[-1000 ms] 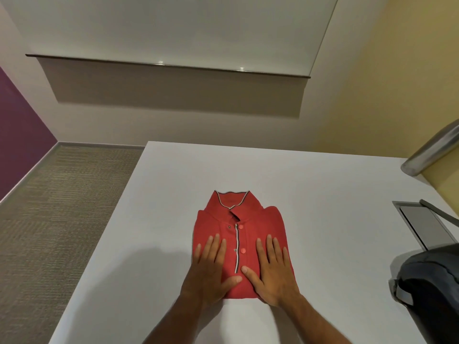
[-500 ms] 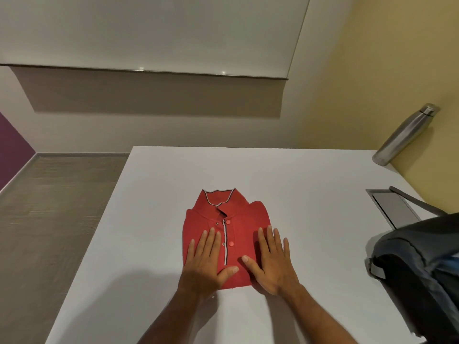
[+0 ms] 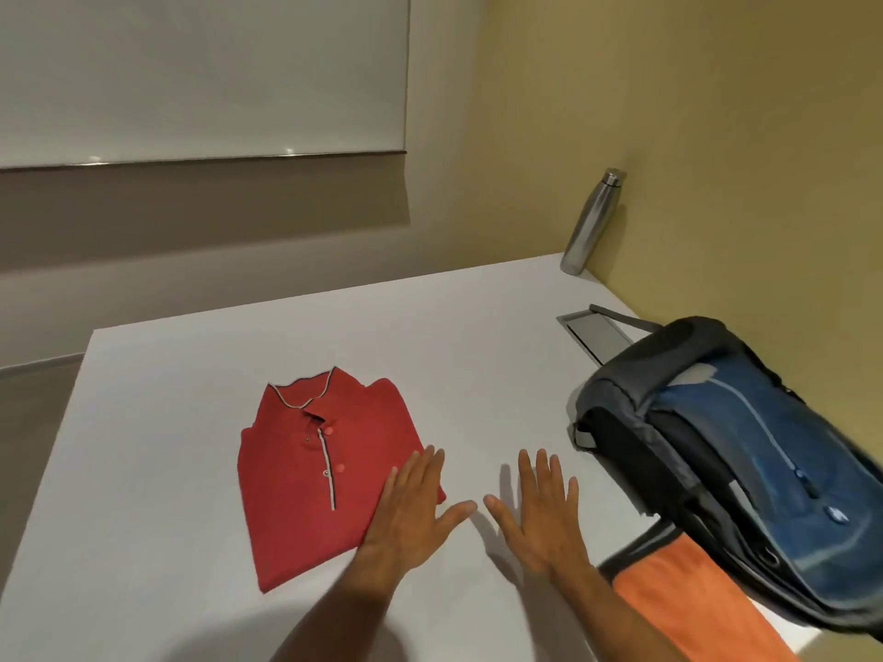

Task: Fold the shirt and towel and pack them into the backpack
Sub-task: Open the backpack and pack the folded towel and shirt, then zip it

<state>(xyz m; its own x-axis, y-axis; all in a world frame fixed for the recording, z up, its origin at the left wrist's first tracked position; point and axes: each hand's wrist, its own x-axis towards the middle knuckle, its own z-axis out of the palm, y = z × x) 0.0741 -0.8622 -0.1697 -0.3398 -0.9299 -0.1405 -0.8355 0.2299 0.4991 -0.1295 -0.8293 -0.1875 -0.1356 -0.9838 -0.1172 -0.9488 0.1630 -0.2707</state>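
The red shirt [image 3: 325, 475] lies folded into a neat block on the white table [image 3: 454, 336]. Its collar points to the far edge and its buttons face up. It sits nearer the left edge than the right edge.

A moment ago both hands lay flat on the shirt, one on each side of the buttons, pressing it smooth. Now they have slid off to the right. The left hand [image 3: 411, 513] is open and flat, with its fingers spread. It covers only the near right corner of the shirt. The right hand [image 3: 540, 513] is also open and flat, over the bare table between the shirt and the backpack [image 3: 745, 451]. Neither hand holds anything. The two thumbs point at each other but do not touch.

This looks like the shirt fold is done, and the hands are heading for the next thing.

The backpack lies on its side by the right edge of the table. An orange cloth [image 3: 688, 599] shows at the near right corner, partly under the backpack. It may be the towel, but I cannot tell for sure. So the towel still needs folding, and nothing is packed yet.

A metal bottle [image 3: 592, 222] stands at the far right corner, by the yellow wall. A flat grey panel [image 3: 595, 334] sits in the table just behind the backpack.
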